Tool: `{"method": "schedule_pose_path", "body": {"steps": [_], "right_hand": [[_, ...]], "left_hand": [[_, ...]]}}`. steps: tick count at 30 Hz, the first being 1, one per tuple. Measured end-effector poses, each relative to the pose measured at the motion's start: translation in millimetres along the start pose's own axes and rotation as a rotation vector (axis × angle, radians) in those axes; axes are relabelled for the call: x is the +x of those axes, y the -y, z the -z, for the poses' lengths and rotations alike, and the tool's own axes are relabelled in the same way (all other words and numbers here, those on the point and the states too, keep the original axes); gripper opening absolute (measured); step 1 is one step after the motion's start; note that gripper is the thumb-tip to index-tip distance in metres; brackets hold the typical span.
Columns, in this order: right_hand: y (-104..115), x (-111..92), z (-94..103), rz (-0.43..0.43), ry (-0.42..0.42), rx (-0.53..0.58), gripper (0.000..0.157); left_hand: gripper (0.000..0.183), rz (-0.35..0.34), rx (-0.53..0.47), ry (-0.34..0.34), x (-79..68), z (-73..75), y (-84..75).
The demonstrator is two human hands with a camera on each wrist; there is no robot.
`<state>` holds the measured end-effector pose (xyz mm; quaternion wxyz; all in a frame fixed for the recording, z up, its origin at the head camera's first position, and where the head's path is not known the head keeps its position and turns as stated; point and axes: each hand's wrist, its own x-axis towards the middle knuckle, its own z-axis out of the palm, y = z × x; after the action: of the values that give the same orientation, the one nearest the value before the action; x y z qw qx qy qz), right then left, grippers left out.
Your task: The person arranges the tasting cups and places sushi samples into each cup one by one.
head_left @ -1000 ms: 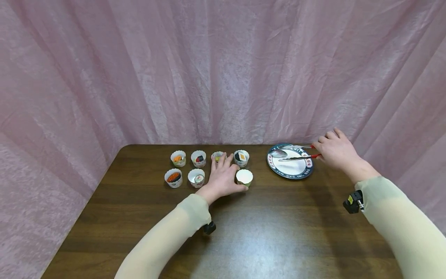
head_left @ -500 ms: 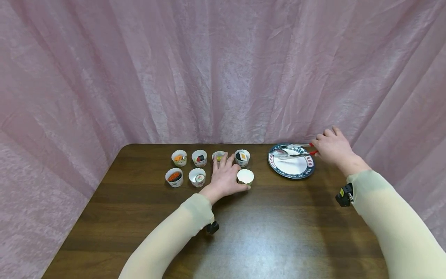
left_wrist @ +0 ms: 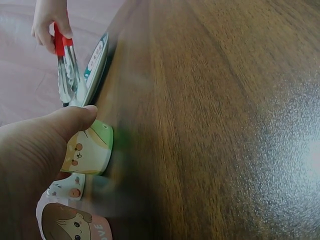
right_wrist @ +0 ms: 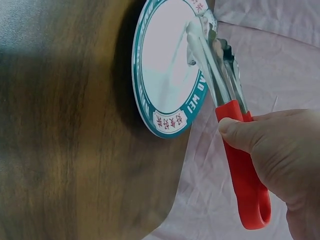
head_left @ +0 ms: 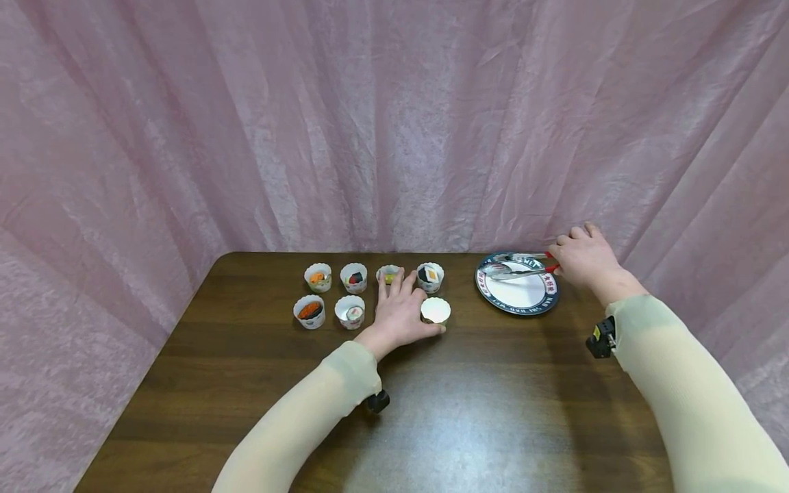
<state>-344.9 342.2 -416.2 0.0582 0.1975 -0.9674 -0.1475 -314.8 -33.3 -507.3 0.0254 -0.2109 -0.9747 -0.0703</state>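
My left hand [head_left: 401, 315] curves around the left side of a paper cup [head_left: 435, 311] with a white inside, thumb along its near side. In the left wrist view, a cartoon animal face and green band show on this cup's wall [left_wrist: 92, 150]. The spread fingers partly cover another cup [head_left: 387, 272] with something yellow-green in it. My right hand [head_left: 582, 259] grips metal tongs by their red handles [right_wrist: 237, 155], thumb pressed on one of them. The tongs' metal arms [right_wrist: 212, 70] stand slightly apart, their ends over a round white plate [head_left: 518, 294] with a dark lettered rim.
Several paper cups hold sushi-like pieces: an orange one [head_left: 317, 278], a red-and-black one [head_left: 354, 278], a black, white and yellow one [head_left: 430, 276], an orange-topped one [head_left: 309, 312] and a round roll [head_left: 350, 312]. A pink curtain [head_left: 394, 123] hangs behind the wooden table [head_left: 481, 397].
My right hand has moved slightly left with the tongs, and their arms have come closer together. My left hand keeps its place around the cup.
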Motion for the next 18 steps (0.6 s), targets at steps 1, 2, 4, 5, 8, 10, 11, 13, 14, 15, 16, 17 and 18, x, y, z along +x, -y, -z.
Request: {"method": "schedule_pose_path", "body": {"steps": [1,2,4,5,8,10,11,13,14,15,16,17,18], "right_hand": [[0.0,0.3,-0.4,-0.002,0.003,0.001,0.04],[0.2,0.3,-0.5,-0.002,0.004,0.004,0.041],[0.4,0.4,-0.9,-0.003,0.009,0.01,0.041],[0.6,0.1,-0.9,-0.003,0.013,0.013,0.04],[0.5,-1.2,-1.4,0.005,0.013,0.029,0.038],[0.7,-1.8,-1.5,0.005,0.016,0.036,0.038],[0.8,-2.3,-1.6,0.006,0.018,0.037,0.038],[1.3,-2.8,-1.8,0.002,0.021,0.038,0.038],[1.2,-3.1,-2.2,0.0,0.023,0.038,0.037],[0.9,-3.3,-2.8,-0.001,0.022,0.038,0.037],[0.7,-3.7,-3.3,0.0,0.02,0.038,0.036],[0.3,-4.2,-4.0,0.002,0.016,0.039,0.036],[-0.1,-4.6,-4.6,0.005,0.009,0.04,0.035]], "left_hand": [[0.071,0.002,0.004,0.0,0.2,0.2,-0.5],[0.071,0.005,0.006,0.003,0.2,0.3,-0.7],[0.071,0.007,0.007,0.01,0.5,-0.5,-0.8],[0.071,0.007,0.008,0.011,0.7,-1.1,-0.6],[0.069,0.009,0.003,0.016,1.3,-2.4,-0.2],[0.068,0.009,-0.001,0.02,2.0,-3.1,0.6],[0.068,0.009,0.0,0.021,1.9,-2.8,0.8],[0.066,0.008,-0.005,0.025,2.2,-2.5,1.3],[0.066,0.009,-0.004,0.029,2.4,-2.4,1.4],[0.066,0.009,-0.004,0.033,2.6,-2.4,1.5],[0.066,0.009,-0.004,0.033,2.6,-2.3,1.6],[0.066,0.009,-0.002,0.034,2.6,-2.1,1.4],[0.066,0.008,0.0,0.035,2.6,-1.8,1.1]]}}
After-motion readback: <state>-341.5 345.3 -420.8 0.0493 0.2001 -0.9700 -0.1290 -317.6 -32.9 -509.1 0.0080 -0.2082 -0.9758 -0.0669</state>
